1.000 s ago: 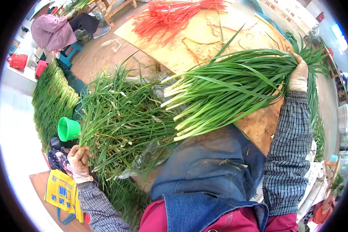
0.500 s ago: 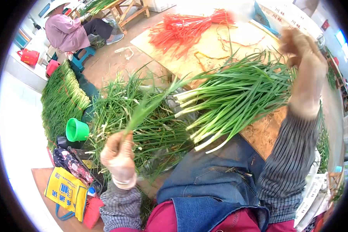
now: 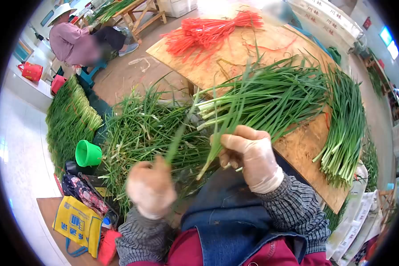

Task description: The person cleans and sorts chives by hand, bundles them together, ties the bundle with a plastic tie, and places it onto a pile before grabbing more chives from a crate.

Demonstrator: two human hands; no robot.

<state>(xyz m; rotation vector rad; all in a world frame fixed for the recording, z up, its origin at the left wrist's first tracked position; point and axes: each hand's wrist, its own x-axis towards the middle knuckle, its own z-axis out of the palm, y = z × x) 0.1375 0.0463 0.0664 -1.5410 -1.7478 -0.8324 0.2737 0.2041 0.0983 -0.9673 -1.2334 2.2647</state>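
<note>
My right hand (image 3: 250, 157), gloved, is closed around several green stalks (image 3: 228, 128) whose pale ends point down toward my lap. To its left my left hand (image 3: 151, 188), also gloved and blurred by motion, grips a thin blurred green leaf (image 3: 176, 144). Beyond my right hand a bunch of green stalks (image 3: 275, 97) lies on the wooden board (image 3: 301, 150), pale ends to the left. A second bunch (image 3: 345, 124) rests along the board's right side. Loose, tangled greens (image 3: 142, 133) fill the space in front of my left hand.
Red ties (image 3: 208, 33) lie on the board's far part. At the left are a green bucket (image 3: 88, 153), a stack of bundled greens (image 3: 71, 119) and a yellow bag (image 3: 76, 221). A seated person (image 3: 73, 42) is at the upper left.
My right hand has come from the far right of the board to above my lap and now holds stalks. My left hand has moved rightward from the far left. The large bunch lies on the board, released.
</note>
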